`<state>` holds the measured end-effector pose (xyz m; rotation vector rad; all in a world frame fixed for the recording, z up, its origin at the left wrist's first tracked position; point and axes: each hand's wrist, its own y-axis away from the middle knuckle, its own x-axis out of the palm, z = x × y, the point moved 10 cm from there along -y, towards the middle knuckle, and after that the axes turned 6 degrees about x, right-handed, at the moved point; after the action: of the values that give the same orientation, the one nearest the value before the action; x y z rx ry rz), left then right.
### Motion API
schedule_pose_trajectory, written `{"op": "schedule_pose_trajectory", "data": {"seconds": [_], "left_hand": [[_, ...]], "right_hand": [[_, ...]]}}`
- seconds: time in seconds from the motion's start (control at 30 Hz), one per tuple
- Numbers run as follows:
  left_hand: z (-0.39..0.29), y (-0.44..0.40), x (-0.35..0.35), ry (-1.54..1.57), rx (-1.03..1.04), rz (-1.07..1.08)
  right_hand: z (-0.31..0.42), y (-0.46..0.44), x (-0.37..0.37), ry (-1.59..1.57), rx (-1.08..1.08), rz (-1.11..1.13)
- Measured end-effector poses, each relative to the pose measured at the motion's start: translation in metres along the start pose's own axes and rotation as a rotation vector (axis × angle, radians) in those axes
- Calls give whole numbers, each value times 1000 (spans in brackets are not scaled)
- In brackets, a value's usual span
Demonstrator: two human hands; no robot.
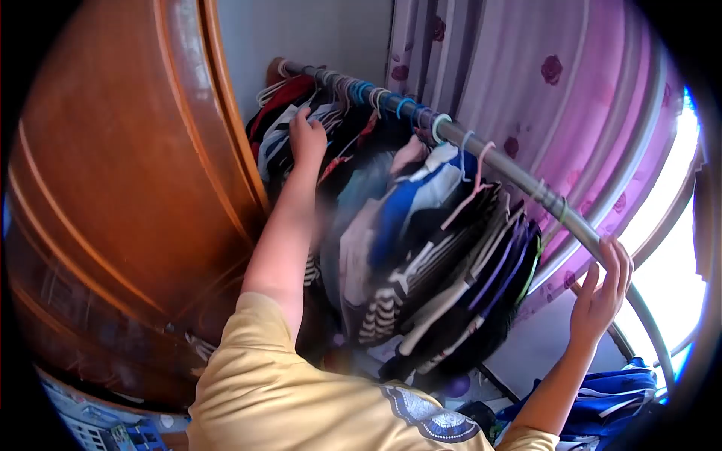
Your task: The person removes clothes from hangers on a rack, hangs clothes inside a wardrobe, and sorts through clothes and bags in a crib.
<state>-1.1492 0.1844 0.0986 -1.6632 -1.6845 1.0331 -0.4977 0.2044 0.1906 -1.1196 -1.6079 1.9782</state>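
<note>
My left hand (307,141) reaches in among the clothes at the far end of a metal clothes rail (502,161). One finger points up; the others are mostly hidden behind the hand, so I cannot tell whether it grips a garment or a hanger. My right hand (599,295) is at the near end of the rail, its fingers stretched out against the bar and the thumb apart. Between my hands hang many garments, among them a blue and white top (410,203) and a striped garment (385,307). A pink hanger (478,184) hooks over the rail.
A brown wooden wardrobe (113,150) stands close on the left. Behind the rail hangs a pink and white curtain (560,83) with a rose pattern. A bright window (665,263) is at the right. Blue cloth (617,398) lies low at the right.
</note>
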Motion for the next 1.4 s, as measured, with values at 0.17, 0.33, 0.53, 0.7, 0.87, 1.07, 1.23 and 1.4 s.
{"op": "schedule_pose_trajectory", "data": {"seconds": [0.17,0.33,0.53,0.7,0.87,1.07,1.23,1.4], "left_hand": [[99,-96,80,-218,-293,152],[185,-136,147,-412,-397,559],[124,-118,144,382,-387,633],[80,-80,122,347,-444,657],[54,-32,129,557,-574,751],[19,20,128,695,-661,888],[-133,25,85,758,-638,1037],[-171,21,57,834,-567,1117]], "right_hand": [[4,-37,61,349,214,78],[2,-36,69,507,126,3],[5,-41,75,550,144,-41],[3,-44,75,573,133,-41],[19,-56,68,481,69,-52],[25,-78,54,354,54,-72],[47,-117,42,322,31,-58],[107,-148,53,151,-1,-21]]}}
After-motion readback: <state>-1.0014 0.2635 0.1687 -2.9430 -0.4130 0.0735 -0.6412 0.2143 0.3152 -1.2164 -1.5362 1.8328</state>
